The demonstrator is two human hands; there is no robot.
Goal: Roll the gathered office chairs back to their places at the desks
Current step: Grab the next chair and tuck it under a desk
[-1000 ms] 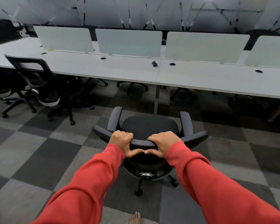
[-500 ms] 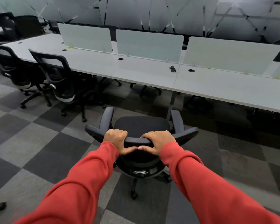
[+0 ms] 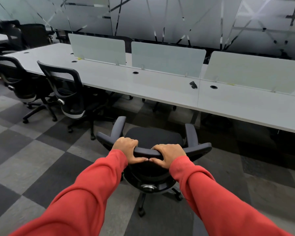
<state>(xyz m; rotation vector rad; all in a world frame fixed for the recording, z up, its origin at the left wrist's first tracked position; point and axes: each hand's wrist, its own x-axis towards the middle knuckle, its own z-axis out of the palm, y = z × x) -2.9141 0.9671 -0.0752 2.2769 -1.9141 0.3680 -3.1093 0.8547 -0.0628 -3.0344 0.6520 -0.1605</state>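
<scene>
Our left hand (image 3: 126, 149) and right hand (image 3: 169, 155) clasp the backrest (image 3: 146, 152) of the black office chair (image 3: 153, 137), just ahead of them. Over the last second we have swung it leftward, toward the open desk (image 3: 160, 86) spot beside two parked mesh chairs (image 3: 65, 86), far left of our hands.

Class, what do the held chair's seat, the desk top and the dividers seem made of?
Seat: probably black fabric, matte, no glare. Desk top: likely laminate, smooth pale grey with soft sheen. Dividers: frosted glass or acrylic, milky and translucent.
</scene>
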